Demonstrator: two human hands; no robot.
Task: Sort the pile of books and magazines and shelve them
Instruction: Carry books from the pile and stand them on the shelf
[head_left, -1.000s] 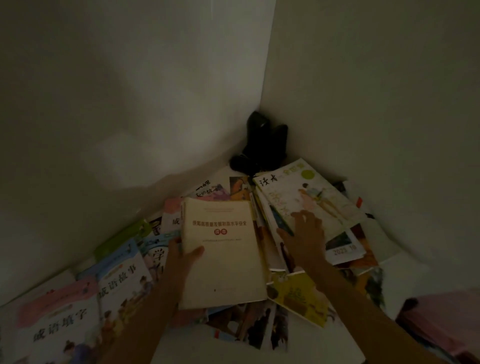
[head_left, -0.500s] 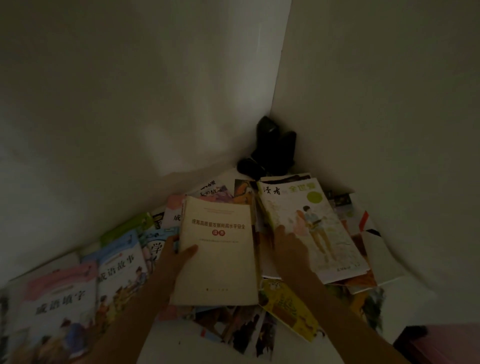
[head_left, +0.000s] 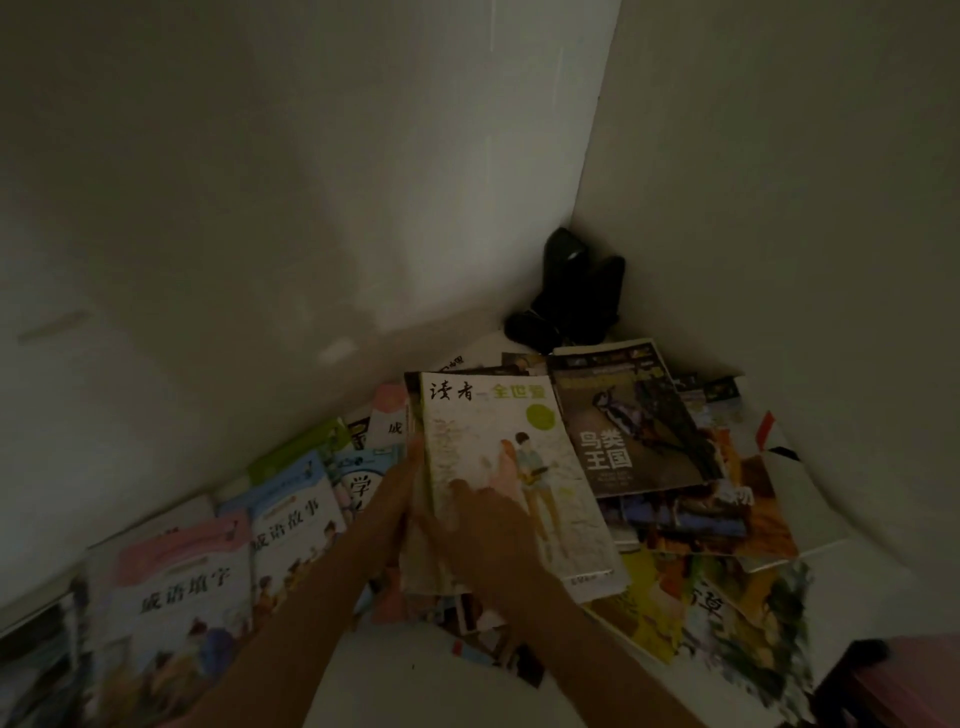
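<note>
A pale magazine (head_left: 519, 467) with a drawn couple on its cover now lies on top of the beige book, which is almost fully hidden beneath it. My left hand (head_left: 400, 493) grips the left edge of this small stack. My right hand (head_left: 483, 525) lies flat on the magazine's lower cover and holds it there. A dark bird magazine (head_left: 634, 431) lies uncovered just to the right. Children's books with pink (head_left: 182, 582) and blue (head_left: 291, 519) covers fan out to the left. More magazines (head_left: 727, 525) sprawl to the right.
The pile sits on a white surface (head_left: 415, 670) in a corner between two pale walls. A black object (head_left: 571, 291) stands in the corner behind the pile. A dark and pink thing (head_left: 904, 680) shows at the lower right edge. The light is dim.
My right hand dragged the pale magazine left from the right-hand heap and laid it over the beige book in my left hand. The dark bird magazine underneath became visible.
</note>
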